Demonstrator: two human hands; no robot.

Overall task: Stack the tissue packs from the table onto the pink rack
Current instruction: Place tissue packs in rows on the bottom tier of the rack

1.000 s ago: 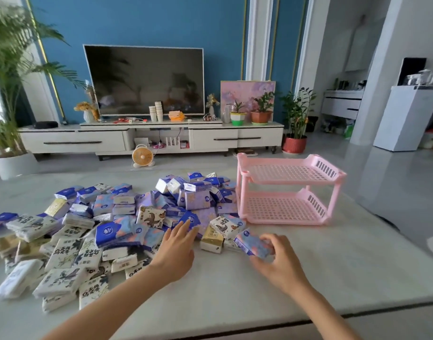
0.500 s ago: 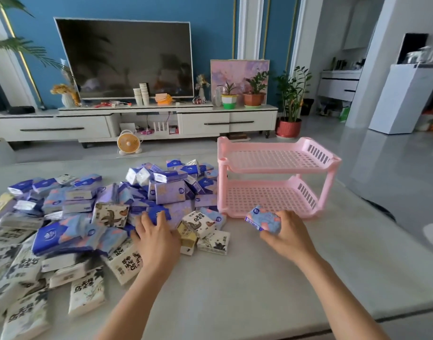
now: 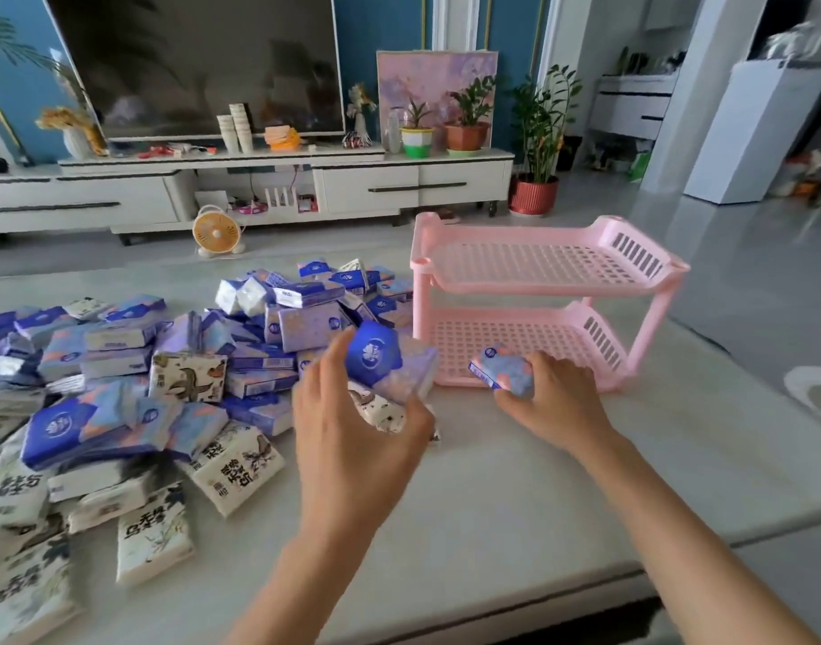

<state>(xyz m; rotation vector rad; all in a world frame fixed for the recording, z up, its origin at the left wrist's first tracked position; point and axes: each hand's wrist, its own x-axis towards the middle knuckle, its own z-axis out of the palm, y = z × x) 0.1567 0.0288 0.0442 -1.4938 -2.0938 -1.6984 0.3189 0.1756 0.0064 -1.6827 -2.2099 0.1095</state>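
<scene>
A two-tier pink rack stands on the pale table, both shelves bare. My right hand grips a light blue tissue pack just in front of the lower shelf's near edge. My left hand holds a blue-and-lilac tissue pack lifted above the table, left of the rack. A big loose pile of tissue packs, blue, lilac and white with ink drawings, covers the table's left half.
Beyond the table are a white TV cabinet with a large TV, a small orange fan on the floor and potted plants. The table's front edge runs across the bottom right.
My left hand has picked a blue-and-lilac pack up out of the pile. My right hand has carried its light blue pack forward to the rack's lower shelf. The view has moved closer.
</scene>
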